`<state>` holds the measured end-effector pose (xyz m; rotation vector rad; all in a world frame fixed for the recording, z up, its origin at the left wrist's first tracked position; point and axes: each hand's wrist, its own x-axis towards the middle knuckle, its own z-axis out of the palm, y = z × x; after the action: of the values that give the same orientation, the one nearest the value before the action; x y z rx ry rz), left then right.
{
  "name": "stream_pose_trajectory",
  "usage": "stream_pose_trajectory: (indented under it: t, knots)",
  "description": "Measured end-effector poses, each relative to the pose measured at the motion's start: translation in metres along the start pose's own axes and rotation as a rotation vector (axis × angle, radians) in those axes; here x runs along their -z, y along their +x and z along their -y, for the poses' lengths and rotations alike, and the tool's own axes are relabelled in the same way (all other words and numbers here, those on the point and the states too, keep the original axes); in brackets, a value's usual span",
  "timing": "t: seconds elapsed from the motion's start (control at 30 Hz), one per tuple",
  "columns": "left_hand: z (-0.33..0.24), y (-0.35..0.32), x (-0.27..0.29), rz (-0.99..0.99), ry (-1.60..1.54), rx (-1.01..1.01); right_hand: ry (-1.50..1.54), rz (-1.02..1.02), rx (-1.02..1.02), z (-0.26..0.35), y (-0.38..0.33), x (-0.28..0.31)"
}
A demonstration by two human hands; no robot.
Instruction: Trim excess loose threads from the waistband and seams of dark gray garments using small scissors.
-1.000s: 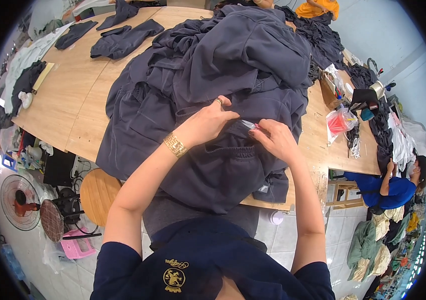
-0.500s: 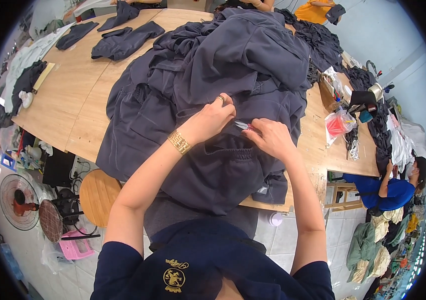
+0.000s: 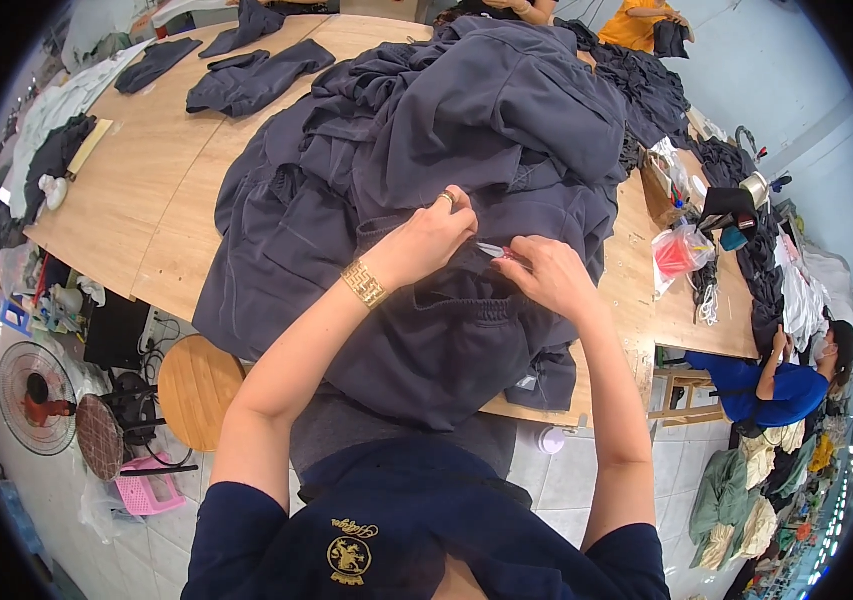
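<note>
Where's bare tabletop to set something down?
Widest: wooden tabletop left of the dark garment pile, below the loose dark pieces. Narrower: the strip between pile and reddish bag. Crowded: beyond that bag, and the pile under left hand and right hand.

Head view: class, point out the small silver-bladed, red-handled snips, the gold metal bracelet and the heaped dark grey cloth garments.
Snips (image 3: 490, 250): head view, on the silver blades.
Gold bracelet (image 3: 362, 284): head view, on its middle.
Dark grey garments (image 3: 456, 150): head view, on the heap's folded fabric.

- Head view: fisheye, looking down past the chest (image 3: 436, 515) onto the bench (image 3: 136, 190).
- Close above the left hand (image 3: 431, 238) and right hand (image 3: 552, 270); edges bend rimward.
</note>
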<state>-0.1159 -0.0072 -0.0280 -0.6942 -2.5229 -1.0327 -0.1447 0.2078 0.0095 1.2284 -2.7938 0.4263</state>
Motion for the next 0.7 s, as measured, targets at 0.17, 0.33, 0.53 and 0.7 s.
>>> stream_pose_trajectory:
  t: [0.17, 0.33, 0.53, 0.7]
  knots:
    - [0.001, 0.0, -0.001, -0.028, -0.007, -0.003, 0.042, 0.019, -0.036, 0.002, 0.001, 0.001]
    - [-0.005, 0.002, 0.003, 0.024, -0.008, 0.009, 0.019, 0.031, -0.037, 0.004, 0.004, 0.001]
    - [-0.004, 0.001, 0.0, -0.006, -0.002, 0.02, 0.0, 0.043, -0.037, 0.005, 0.005, -0.001]
    - [0.004, -0.001, -0.004, -0.168, -0.145, 0.043, 0.234, 0.01, -0.073, 0.0, 0.003, 0.01]
